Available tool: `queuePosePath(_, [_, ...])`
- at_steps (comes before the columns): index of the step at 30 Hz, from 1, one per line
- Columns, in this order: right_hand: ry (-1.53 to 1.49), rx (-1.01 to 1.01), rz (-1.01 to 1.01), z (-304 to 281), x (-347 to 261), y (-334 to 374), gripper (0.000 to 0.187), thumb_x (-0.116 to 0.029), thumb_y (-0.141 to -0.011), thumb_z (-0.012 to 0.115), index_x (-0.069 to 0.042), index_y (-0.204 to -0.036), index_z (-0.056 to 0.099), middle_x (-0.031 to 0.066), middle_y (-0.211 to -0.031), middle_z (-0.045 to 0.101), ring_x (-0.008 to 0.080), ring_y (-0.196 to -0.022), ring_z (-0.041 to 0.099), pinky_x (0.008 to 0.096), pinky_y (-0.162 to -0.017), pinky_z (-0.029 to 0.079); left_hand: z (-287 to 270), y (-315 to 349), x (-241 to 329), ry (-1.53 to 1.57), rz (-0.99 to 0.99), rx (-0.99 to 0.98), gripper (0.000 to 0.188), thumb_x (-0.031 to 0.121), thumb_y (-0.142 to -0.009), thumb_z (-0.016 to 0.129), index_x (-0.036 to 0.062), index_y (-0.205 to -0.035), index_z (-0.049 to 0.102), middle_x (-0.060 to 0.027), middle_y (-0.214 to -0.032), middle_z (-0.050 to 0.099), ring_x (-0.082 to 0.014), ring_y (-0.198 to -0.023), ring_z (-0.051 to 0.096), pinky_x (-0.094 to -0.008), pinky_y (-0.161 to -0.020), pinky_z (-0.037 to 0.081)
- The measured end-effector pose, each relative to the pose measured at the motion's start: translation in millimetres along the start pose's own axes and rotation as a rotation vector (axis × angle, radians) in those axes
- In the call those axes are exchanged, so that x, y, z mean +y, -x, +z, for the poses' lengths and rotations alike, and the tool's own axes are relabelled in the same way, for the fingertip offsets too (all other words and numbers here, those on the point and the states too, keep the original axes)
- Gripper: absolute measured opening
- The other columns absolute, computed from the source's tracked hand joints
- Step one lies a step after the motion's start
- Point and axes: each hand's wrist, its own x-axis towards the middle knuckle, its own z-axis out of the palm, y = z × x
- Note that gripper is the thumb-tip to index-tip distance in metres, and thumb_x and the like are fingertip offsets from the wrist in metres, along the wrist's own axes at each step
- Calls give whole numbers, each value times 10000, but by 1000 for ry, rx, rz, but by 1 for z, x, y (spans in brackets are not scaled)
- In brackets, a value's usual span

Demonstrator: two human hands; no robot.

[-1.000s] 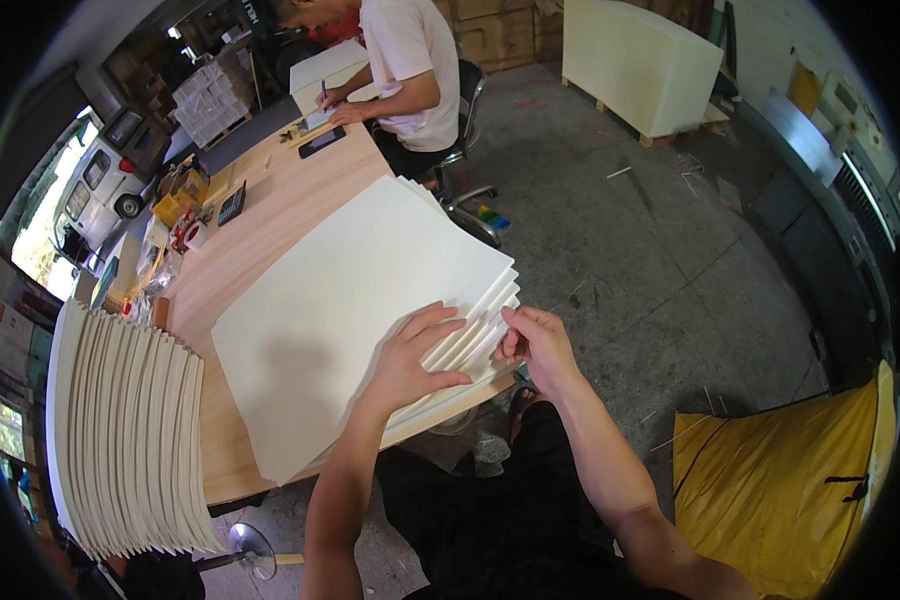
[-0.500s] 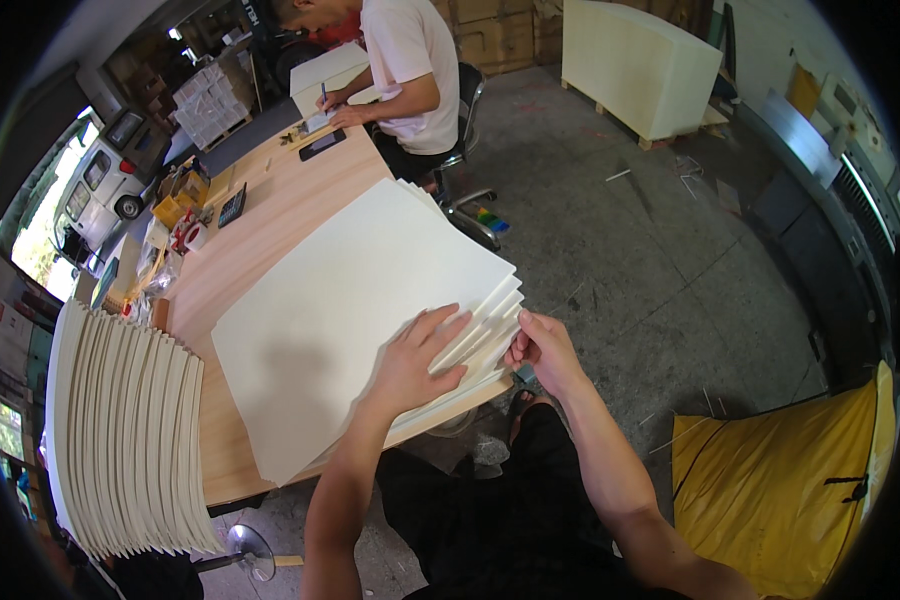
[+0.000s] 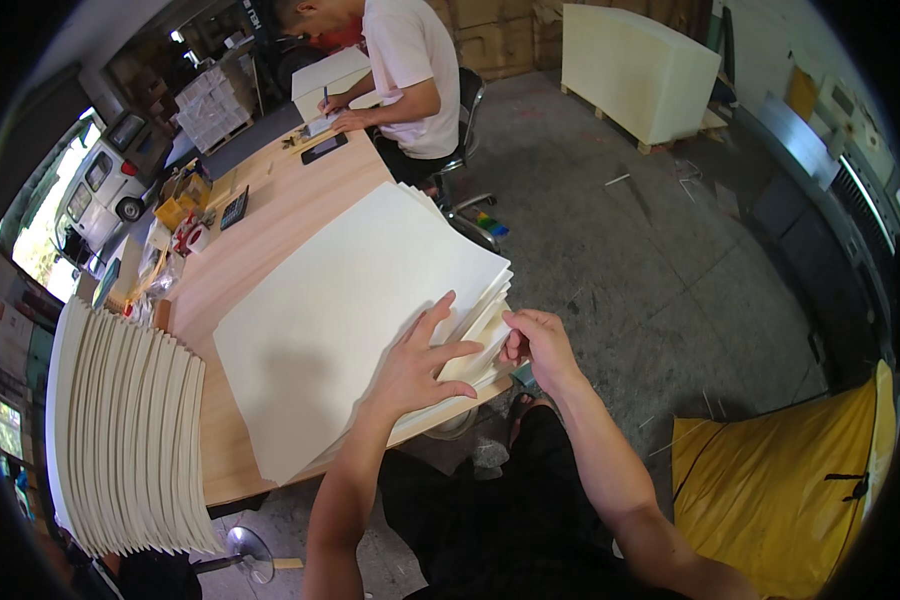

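Note:
Large cream-white paper sheets (image 3: 330, 270) lie in a pile on the wooden table in front of me, their right edges fanned into several separated layers. My left hand (image 3: 420, 365) rests on the pile near its right edge, fingers spread wide, with the thumb and forefinger over the fanned layers. At the right edge of the pile, my right hand (image 3: 538, 348) is closed in a pinch on the sheets' edge. How many layers it grips is hidden. A tall bundle of similar sheets (image 3: 130, 430) stands at the left end of the table.
Across the wooden table (image 3: 270, 205), a person (image 3: 407, 85) sits writing. A phone (image 3: 324, 148), a calculator (image 3: 234, 208) and a tape roll (image 3: 197, 238) lie along the tabletop. A yellow cover (image 3: 780, 480) is at lower right; a pallet stack (image 3: 630, 75) stands farther back.
My left hand's fingers have spread wider, thumb and forefinger reaching rightward. My right hand has moved slightly left, and the fanned sheet edges have shifted left and closer together.

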Motion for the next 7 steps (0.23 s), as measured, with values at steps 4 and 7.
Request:
queuePosePath(4, [-5, 6, 4, 0, 1, 0, 383, -303, -1015, 674, -105, -694, 608, 26, -618, 632, 139, -587, 659, 265, -537, 436, 0, 0, 0, 29, -33, -10, 498, 481, -729, 900, 322, -1190, 798, -137, -1676, 379, -378, -1412, 527, -488, -1148, 472])
queuePosePath(7, [1, -3, -1, -3, 5, -2, 386, -309, -1014, 676, -104, -694, 610, 35, -625, 642, 144, -588, 663, 266, -537, 438, 3, 1, -7, 51, -39, -26, 535, 515, -715, 905, 331, -1205, 793, -134, -1690, 356, -395, -1437, 495, -483, -1147, 475])
